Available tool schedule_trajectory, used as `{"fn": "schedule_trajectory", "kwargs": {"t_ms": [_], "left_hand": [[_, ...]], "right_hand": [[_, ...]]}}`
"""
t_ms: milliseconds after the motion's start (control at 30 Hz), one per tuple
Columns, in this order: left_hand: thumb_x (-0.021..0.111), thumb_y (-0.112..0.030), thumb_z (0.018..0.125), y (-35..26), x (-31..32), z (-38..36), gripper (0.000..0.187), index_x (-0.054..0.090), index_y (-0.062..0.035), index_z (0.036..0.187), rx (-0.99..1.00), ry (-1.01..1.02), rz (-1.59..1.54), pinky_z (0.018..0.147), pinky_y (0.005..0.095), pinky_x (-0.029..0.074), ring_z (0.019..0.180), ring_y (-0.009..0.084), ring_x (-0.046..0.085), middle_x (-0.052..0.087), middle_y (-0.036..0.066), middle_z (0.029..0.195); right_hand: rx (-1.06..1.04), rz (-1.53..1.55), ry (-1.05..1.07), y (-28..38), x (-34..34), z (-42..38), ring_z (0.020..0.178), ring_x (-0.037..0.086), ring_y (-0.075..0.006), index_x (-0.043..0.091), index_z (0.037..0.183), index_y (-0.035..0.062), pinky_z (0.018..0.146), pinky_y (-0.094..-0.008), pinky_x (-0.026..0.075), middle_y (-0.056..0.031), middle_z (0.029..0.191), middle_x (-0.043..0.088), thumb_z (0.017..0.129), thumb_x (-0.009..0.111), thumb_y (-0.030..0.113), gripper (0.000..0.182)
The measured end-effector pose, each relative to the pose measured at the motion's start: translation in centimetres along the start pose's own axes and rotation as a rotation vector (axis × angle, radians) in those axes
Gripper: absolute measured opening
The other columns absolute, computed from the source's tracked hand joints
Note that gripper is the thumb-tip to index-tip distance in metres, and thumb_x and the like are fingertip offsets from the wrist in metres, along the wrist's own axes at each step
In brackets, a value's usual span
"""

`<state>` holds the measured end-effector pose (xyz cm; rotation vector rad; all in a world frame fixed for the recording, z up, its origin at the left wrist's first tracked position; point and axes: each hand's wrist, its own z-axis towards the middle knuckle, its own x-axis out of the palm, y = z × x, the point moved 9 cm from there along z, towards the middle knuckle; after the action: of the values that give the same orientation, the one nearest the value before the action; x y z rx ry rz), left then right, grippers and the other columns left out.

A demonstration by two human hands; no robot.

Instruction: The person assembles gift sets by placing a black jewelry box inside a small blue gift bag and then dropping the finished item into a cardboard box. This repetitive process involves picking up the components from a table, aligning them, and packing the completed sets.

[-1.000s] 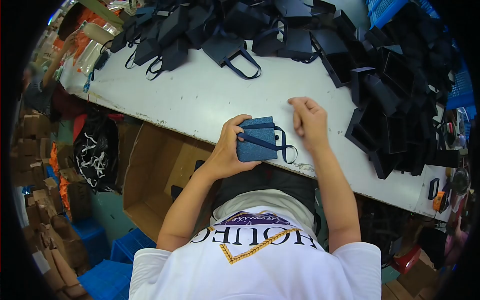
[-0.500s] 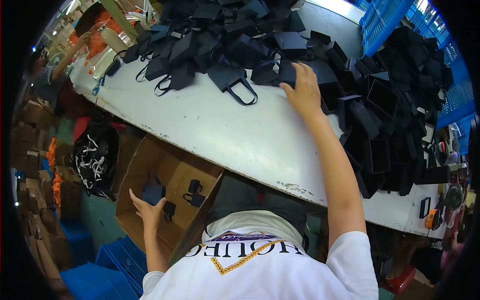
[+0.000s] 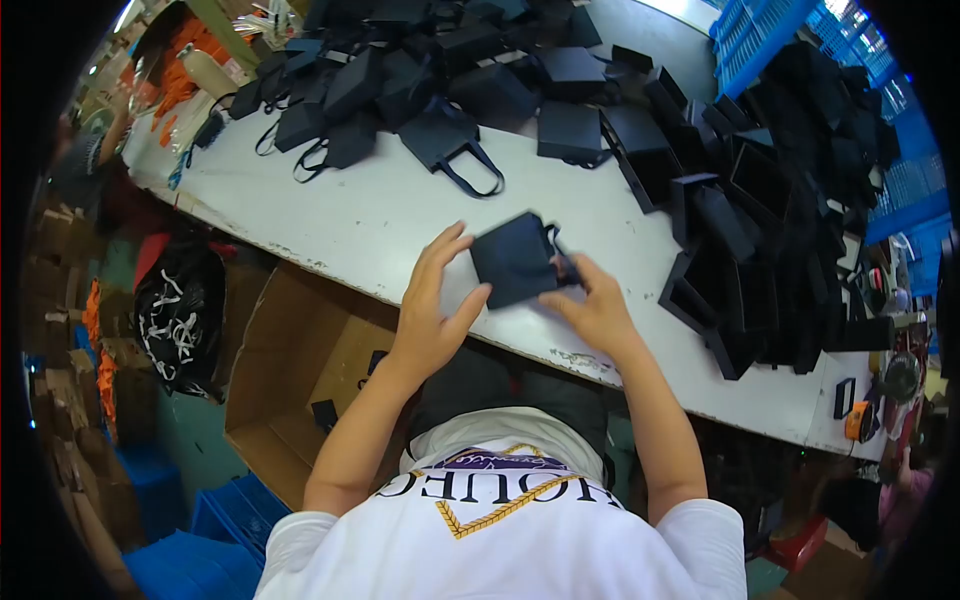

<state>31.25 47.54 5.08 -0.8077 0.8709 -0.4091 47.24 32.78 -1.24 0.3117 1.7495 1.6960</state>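
A small dark bag [image 3: 512, 262] with a handle is up over the front part of the white table [image 3: 360, 225]. Its handle side is between the thumb and fingers of my right hand [image 3: 592, 305]. My left hand [image 3: 436, 290] is at the bag's left side, thumb and fingers spread apart. Farther back, another dark bag with a loop handle [image 3: 440, 140] lies on the table, beside a dark box-shaped bag [image 3: 572, 132]. Many more dark bags [image 3: 390, 85] are heaped behind them.
Open dark boxes [image 3: 740, 280] are piled at the right, near blue crates [image 3: 750, 45]. Below the table edge stands a cardboard box [image 3: 290, 350] with small dark bags inside. A black sack [image 3: 180, 320] sits left of it. A person [image 3: 90, 160] is at the far left.
My right hand has come back from the heap with a dark bag. My left hand has risen from over the cardboard box to the bag's left side.
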Motion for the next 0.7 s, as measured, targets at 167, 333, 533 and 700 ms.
{"fn": "schedule_trajectory", "kwargs": {"t_ms": [167, 333, 533, 700], "left_hand": [[0.072, -0.031, 0.095, -1.7, 5.5, 3.6, 0.059, 0.052, -0.0067, 0.145, 0.036, 0.189, -0.082, 0.120, 0.0494, 0.033, 0.138, 0.0402, 0.051, 0.053, 0.023, 0.150], [0.073, -0.037, 0.094, -4.3, 6.3, 3.7, 0.061, 0.053, -0.0115, 0.145, 0.144, 0.194, 0.094, 0.119, 0.0641, 0.026, 0.144, 0.0395, 0.045, 0.047, 0.020, 0.155], [0.074, -0.034, 0.091, -2.4, 8.8, 0.7, 0.066, 0.051, -0.0140, 0.150, 0.105, 0.402, 0.428, 0.122, 0.0644, 0.021, 0.152, 0.0431, 0.032, 0.031, 0.019, 0.168], [0.078, -0.034, 0.089, 0.3, 7.6, -1.4, 0.072, 0.051, -0.0115, 0.152, 0.095, 0.379, 0.404, 0.123, 0.0613, 0.023, 0.155, 0.0476, 0.024, 0.023, 0.023, 0.170]], "right_hand": [[0.119, 0.024, 0.019, -1.7, -0.4, -4.0, 0.093, 0.068, -0.0236, 0.065, 0.120, 0.0007, 0.091, -0.0347, 0.053, -0.0136, 0.099, 0.073, 0.083, 0.083, 0.005, 0.042], [0.123, 0.008, -0.007, -1.6, -0.7, -4.0, 0.093, 0.070, -0.0298, 0.064, 0.123, -0.0008, 0.089, -0.0376, 0.054, -0.0172, 0.096, 0.072, 0.083, 0.084, 0.007, 0.046], [0.016, 0.028, -0.029, -0.7, -1.3, -4.3, 0.105, 0.071, -0.0317, 0.063, 0.126, -0.0028, 0.090, -0.0389, 0.056, -0.0199, 0.113, 0.070, 0.084, 0.082, 0.007, 0.047], [-0.262, -0.492, -0.241, 5.2, -5.4, -7.7, 0.108, 0.070, -0.0352, 0.065, 0.124, -0.0005, 0.090, -0.0430, 0.059, -0.0174, 0.125, 0.068, 0.087, 0.073, 0.001, 0.038]]}}
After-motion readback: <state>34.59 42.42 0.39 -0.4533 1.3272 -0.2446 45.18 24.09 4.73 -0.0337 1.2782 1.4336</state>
